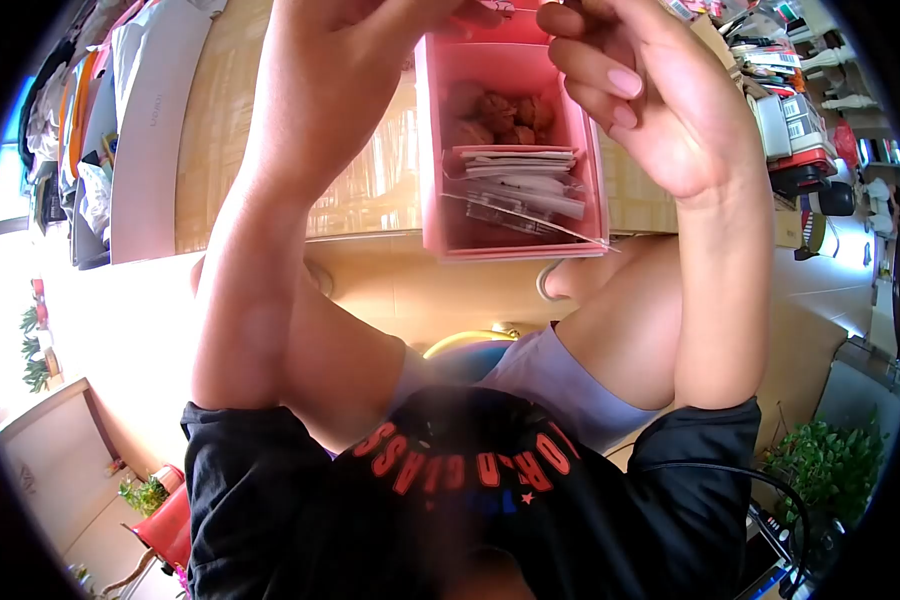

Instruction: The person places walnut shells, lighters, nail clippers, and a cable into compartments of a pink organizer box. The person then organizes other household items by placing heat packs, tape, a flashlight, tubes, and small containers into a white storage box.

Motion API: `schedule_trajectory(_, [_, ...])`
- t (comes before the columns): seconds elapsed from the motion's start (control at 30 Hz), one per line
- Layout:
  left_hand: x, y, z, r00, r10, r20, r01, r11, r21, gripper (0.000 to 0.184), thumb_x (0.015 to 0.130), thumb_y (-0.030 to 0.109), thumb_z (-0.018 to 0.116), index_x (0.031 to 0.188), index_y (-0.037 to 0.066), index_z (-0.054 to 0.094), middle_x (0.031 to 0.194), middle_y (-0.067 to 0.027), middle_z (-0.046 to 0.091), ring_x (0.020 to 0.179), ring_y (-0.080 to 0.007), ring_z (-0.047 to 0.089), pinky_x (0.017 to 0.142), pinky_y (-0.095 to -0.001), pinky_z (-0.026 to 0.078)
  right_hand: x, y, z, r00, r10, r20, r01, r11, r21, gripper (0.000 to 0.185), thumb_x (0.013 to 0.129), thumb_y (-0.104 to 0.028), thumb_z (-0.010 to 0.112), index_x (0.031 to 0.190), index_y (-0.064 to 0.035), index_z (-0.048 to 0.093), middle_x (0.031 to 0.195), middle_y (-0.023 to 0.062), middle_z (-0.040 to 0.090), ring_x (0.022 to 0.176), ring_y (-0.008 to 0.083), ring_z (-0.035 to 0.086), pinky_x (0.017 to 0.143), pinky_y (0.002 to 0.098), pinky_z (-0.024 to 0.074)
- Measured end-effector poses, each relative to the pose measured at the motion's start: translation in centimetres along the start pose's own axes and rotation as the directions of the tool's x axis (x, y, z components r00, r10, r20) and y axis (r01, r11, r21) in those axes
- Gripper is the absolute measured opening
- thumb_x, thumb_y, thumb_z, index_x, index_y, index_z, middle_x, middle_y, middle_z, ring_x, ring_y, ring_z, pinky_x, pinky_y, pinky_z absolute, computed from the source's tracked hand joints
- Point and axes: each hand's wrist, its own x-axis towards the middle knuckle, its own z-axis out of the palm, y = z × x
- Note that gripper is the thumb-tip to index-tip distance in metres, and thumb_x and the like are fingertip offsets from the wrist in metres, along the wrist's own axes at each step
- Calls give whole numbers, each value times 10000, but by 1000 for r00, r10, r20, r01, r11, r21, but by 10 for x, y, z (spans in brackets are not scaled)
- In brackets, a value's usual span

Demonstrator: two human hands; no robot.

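Both hands are raised at the top edge of the view, over the far end of a pink box (432, 180). My left hand (355, 45) reaches in from the left with its fingertips drawn together; the frame edge cuts off much of them. A tiny thing seems to be at those fingertips, too small to name. My right hand (640, 90) is opposite, its fingers curled in and the fingertips at the frame edge closed; what they pinch is hidden. In the box lie crumpled reddish-brown pieces (510, 118) and, nearer me, a stack of thin white packets (520, 180) in clear plastic.
The box stands at the front edge of a wooden table (370, 180). A long white panel (150, 130) and piled cloth are at the left. Packages and small boxes (795, 120) crowd the right. My knees are under the table edge; a potted plant (830, 465) stands lower right.
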Motion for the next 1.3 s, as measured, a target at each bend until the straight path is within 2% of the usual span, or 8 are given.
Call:
schedule_trajectory(0.17, [3,-26,-2,997,-11,77,18,996,-89,168,997,40,676,1115,-47,594,1048,-122,714,974,-152,689,918,-276,565,9,20,-27,951,-292,97,302,947,-112,345,1084,-374,525,907,-79,528,530,-43,318,475,111,347,490,269,311])
schedule_trajectory(0.2, [2,-25,-3,997,-8,82,13,998,-62,169,990,36,682,1111,-48,599,1046,-119,713,970,-150,688,916,-277,565,9,20,-30,929,-336,156,353,930,-100,323,1086,-341,524,927,-62,553,615,-30,410,549,114,405,533,261,353])
schedule_trajectory(0.37, [3,-19,-6,988,-60,139,41,989,139,167,953,11,707,1085,-50,624,1036,-103,710,956,-138,680,910,-279,563,7,11,-18,941,-275,196,314,928,-203,242,1081,-165,506,1154,29,632,900,12,570,792,106,534,700,233,457])
schedule_trajectory(0.7, [-2,0,1,990,-76,121,1,849,529,200,996,165,669,1049,-23,711,854,-105,718,768,-144,624,716,-310,505,3,6,-17,945,-219,242,297,887,-354,226,1091,-137,486,1070,21,646,808,-19,530,689,70,492,620,192,387])
schedule_trajectory(0.83, [-1,3,3,986,-134,104,51,820,570,240,1011,202,658,1021,-33,706,813,-132,694,724,-165,611,679,-329,492,23,18,-11,909,-418,8,283,600,-749,259,1101,-198,502,986,-4,630,798,-22,542,679,58,484,635,218,395])
schedule_trajectory(1.0, [0,-7,0,979,-163,122,71,837,543,249,1011,210,665,979,-31,719,791,-135,689,705,-173,613,670,-334,495,14,22,-21,816,-502,288,482,314,-818,236,1092,-171,518,1001,22,619,859,37,609,748,104,540,716,268,457])
schedule_trajectory(1.13, [-3,0,2,982,-117,148,15,830,558,239,1001,207,681,987,-27,728,782,-133,690,698,-169,614,676,-328,501,19,21,-16,933,-284,221,308,308,-900,150,1050,-89,560,1092,41,624,970,86,672,901,156,617,832,302,504])
schedule_trajectory(1.3, [-2,-1,1,979,-141,149,40,844,535,221,987,191,695,1000,-27,732,792,-130,701,709,-164,629,688,-322,513,23,24,-21,856,-332,397,483,238,-843,188,949,18,623,1131,56,656,1068,150,685,998,221,665,926,333,517])
